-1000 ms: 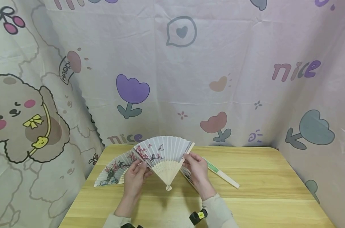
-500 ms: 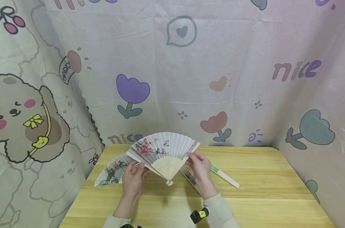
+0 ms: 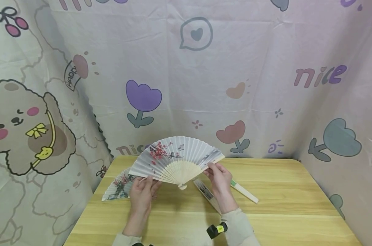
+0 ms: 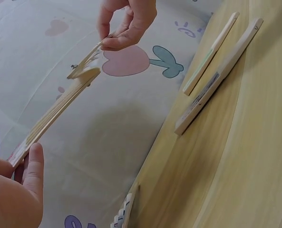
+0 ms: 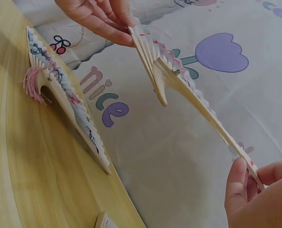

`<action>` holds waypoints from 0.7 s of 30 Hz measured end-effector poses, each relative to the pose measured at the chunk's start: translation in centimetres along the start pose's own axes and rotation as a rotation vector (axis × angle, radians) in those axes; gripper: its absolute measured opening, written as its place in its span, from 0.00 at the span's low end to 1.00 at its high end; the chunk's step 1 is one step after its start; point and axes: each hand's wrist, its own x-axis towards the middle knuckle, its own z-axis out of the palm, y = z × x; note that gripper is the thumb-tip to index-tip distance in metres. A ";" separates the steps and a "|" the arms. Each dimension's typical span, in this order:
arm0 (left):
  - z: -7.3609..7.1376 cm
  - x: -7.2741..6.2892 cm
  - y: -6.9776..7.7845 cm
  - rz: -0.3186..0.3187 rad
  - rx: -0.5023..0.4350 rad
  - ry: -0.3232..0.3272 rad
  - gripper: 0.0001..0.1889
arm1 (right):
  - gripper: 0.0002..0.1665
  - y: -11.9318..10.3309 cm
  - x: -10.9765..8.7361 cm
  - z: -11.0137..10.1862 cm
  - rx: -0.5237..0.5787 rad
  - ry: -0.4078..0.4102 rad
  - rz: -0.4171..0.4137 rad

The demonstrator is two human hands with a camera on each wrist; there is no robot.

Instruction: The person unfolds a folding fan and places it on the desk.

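Note:
A white folding fan [image 3: 186, 150] with pink blossoms and pale wooden ribs is spread wide above the table, its pivot toward me. My left hand [image 3: 141, 196] pinches its left outer rib between thumb and fingers. The right outer rib is pinched by my right hand [image 3: 220, 186]. In the right wrist view the fan [image 5: 198, 99] appears edge-on, a hand at each end. Behind my left hand, a second spread fan [image 3: 116, 188] stands on the table; its pink tassel [image 5: 34, 83] shows in the right wrist view.
Two folded fans lie at the right: one with a dark pattern [image 3: 206, 193], partly behind my right hand, and one with a green part [image 3: 244, 192]. The wooden table [image 3: 281, 191] meets a printed cloth backdrop [image 3: 253, 61] along its far edge.
The held fan has spread wider and risen a little. My right hand has shifted right and my left hand slightly left, each keeping its pinch on an outer rib.

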 end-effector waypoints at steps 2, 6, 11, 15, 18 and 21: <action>0.1 -0.1 0.0 0.004 -0.008 0.004 0.13 | 0.15 -0.1 0.0 -0.1 0.005 0.000 -0.003; 0.1 -0.3 0.0 0.021 -0.027 0.009 0.16 | 0.17 -0.1 0.2 -0.1 0.019 0.007 -0.008; 0.0 -0.7 0.0 0.046 -0.038 0.034 0.18 | 0.19 0.1 0.1 0.0 0.042 0.025 -0.002; -0.1 -1.2 0.0 0.063 -0.051 0.074 0.17 | 0.19 0.4 -0.2 0.1 0.038 0.026 0.014; -0.4 -1.5 0.0 0.071 -0.065 0.100 0.17 | 0.19 0.7 -0.4 0.3 0.033 0.017 0.029; -0.9 -1.9 0.0 0.081 -0.076 0.115 0.18 | 0.18 1.0 -0.6 0.6 0.039 0.006 0.038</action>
